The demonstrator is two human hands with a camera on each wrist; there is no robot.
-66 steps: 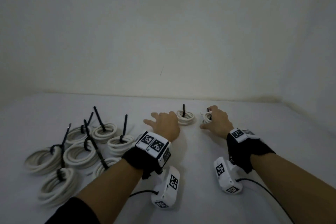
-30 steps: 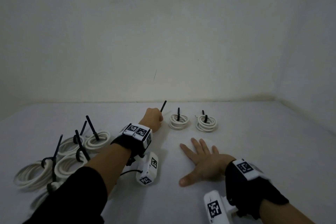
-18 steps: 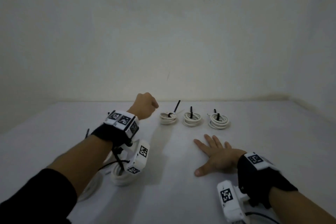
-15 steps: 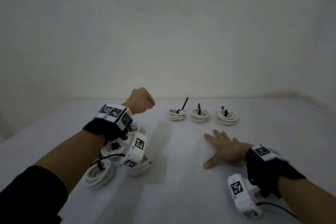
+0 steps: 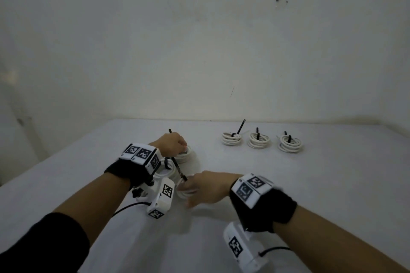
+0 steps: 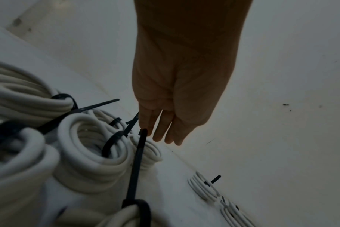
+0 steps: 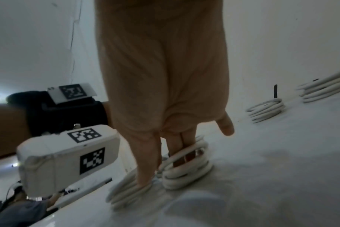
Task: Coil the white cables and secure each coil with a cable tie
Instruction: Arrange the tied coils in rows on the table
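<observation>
Several white cable coils with black cable ties (image 6: 115,142) lie bunched under my left wrist. My left hand (image 5: 180,147) reaches down onto the farthest coil of the bunch (image 5: 188,155). Its fingers (image 6: 161,135) look straight and together beside that coil's tie; the thumb is hidden. My right hand (image 5: 188,186) has come across to a nearer coil (image 5: 185,191). In the right wrist view two fingers (image 7: 181,147) are inside that coil (image 7: 186,173) and the thumb (image 7: 145,169) is outside, pinching its wall. The picture is blurred there.
Three tied coils (image 5: 258,141) stand in a row at the back right of the white table (image 5: 310,184), also in the right wrist view (image 7: 266,111). Another coil (image 7: 126,193) lies under the thumb. Bare walls close the table at the back and right.
My left hand dropped from a raised fist onto the bunch of coils. My right hand left its flat rest on the table and reached left into a coil.
</observation>
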